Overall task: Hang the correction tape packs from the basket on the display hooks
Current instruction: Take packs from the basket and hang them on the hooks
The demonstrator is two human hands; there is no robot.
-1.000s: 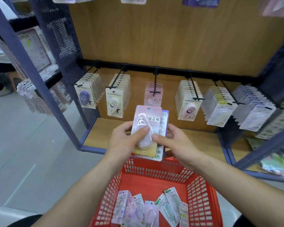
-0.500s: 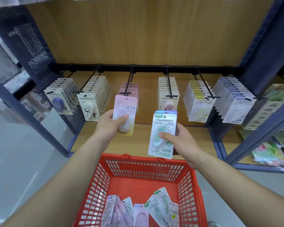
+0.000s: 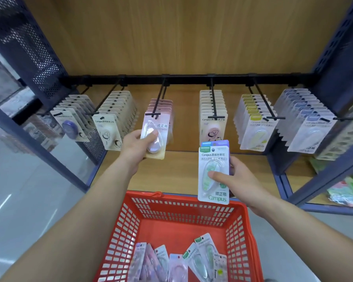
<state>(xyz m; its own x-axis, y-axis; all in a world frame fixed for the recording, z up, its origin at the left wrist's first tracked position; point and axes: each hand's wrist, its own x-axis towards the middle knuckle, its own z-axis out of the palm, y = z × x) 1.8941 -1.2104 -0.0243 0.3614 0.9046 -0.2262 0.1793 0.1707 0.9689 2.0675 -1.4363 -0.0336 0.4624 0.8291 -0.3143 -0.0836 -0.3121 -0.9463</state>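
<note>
My left hand (image 3: 135, 145) holds a pink correction tape pack (image 3: 157, 127) up at the tip of the third display hook (image 3: 153, 114), in front of the pink packs hanging there. Whether the pack's hole is on the hook I cannot tell. My right hand (image 3: 235, 178) grips a green-and-white pack (image 3: 213, 174) with a blue-topped pack behind it, above the basket's far rim. The red basket (image 3: 172, 208) sits below with several more packs (image 3: 179, 261) lying in its bottom.
A black rail (image 3: 192, 78) carries several hooks full of hanging packs across the wooden shelf bay. Dark blue metal uprights (image 3: 338, 58) frame the bay left and right. More goods lie on the shelf (image 3: 351, 190) at the right. Grey floor lies to the left.
My left hand lifted the pink pack away from the right hand and up to the third hook's tip. The right hand kept the other packs and drifted slightly right.
</note>
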